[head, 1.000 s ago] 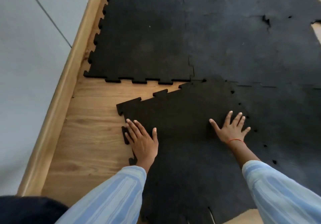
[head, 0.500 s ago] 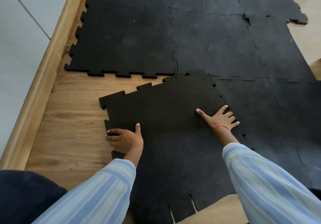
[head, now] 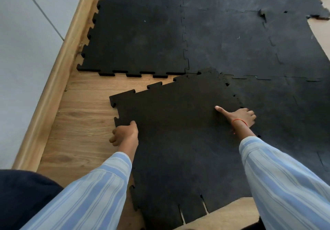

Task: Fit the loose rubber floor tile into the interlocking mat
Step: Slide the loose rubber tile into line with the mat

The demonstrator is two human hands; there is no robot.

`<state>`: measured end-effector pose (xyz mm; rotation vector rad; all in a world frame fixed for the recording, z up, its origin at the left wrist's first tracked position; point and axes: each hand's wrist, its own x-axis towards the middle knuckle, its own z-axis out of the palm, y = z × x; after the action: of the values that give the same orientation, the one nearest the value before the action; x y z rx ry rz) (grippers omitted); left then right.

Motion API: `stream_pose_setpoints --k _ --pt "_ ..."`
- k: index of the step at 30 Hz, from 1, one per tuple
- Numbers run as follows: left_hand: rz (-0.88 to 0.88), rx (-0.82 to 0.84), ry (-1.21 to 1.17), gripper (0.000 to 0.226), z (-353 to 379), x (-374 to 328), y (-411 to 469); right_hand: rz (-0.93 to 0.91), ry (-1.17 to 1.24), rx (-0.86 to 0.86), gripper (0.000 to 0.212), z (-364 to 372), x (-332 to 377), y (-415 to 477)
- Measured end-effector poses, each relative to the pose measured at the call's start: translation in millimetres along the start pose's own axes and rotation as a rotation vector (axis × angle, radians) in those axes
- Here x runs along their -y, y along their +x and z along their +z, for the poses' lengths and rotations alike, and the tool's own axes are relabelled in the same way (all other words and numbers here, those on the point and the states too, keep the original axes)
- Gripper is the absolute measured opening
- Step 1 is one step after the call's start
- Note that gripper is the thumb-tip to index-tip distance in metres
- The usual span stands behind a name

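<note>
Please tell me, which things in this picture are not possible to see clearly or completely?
All in the head view:
- Left hand: its fingers curl under the loose tile's left edge, so the fingertips are hidden.
- Right hand: its fingers fold over the tile's right edge; how far they reach under cannot be told.
- Loose tile: its near corner is cut off by the frame's bottom edge.
- Laid mat: its far and right sides run out of frame.
</note>
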<state>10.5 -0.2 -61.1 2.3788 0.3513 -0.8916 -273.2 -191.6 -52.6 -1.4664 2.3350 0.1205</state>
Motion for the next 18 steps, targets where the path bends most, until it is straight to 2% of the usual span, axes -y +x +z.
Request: stream_pose_setpoints --k 7,12,18 --pt "-0.029 0.012 -0.205 0.062 -10.8 -10.4 8.4 0.077 -0.003 0.040 0.118 -20.4 1.9 6.0" --pt "-0.023 0.054 -0.303 0.064 -20.6 -24.6 15.1 0.147 0.028 0.129 0.108 -35.0 7.8 6.7" --pt "0.035 0.089 -0.469 0.060 -46.1 -55.6 25.2 0.077 0.159 0.225 0.092 -39.6 19.6 10.7"
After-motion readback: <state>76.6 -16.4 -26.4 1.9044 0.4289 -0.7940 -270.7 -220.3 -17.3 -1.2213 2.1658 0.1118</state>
